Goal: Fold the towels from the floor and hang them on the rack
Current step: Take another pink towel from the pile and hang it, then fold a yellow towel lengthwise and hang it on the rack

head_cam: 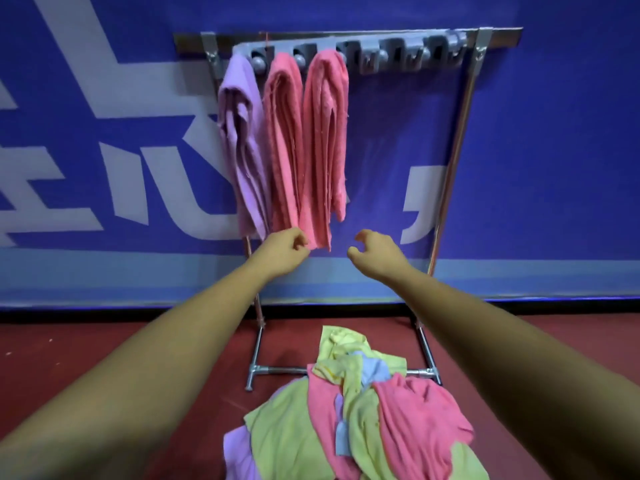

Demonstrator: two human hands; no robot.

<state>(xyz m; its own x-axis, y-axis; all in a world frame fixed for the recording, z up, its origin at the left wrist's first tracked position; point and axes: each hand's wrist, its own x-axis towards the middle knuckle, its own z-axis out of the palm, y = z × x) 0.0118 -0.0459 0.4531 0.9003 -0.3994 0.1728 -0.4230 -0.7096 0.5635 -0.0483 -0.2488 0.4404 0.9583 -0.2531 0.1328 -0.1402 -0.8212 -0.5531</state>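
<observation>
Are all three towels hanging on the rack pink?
No, the purple towel hangs leftmost on the rack; only the middle towel and right towel are pink.

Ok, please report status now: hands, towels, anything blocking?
Left hand at hem of right pink towel, grip unclear; right hand empty. Three hung on rack; pile on floor. Nothing in the way.

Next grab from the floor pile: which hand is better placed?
Right, probably. The right hand holds nothing and sits roughly above the pile; the left hand is at the hem of a hung pink towel, further left.
</observation>
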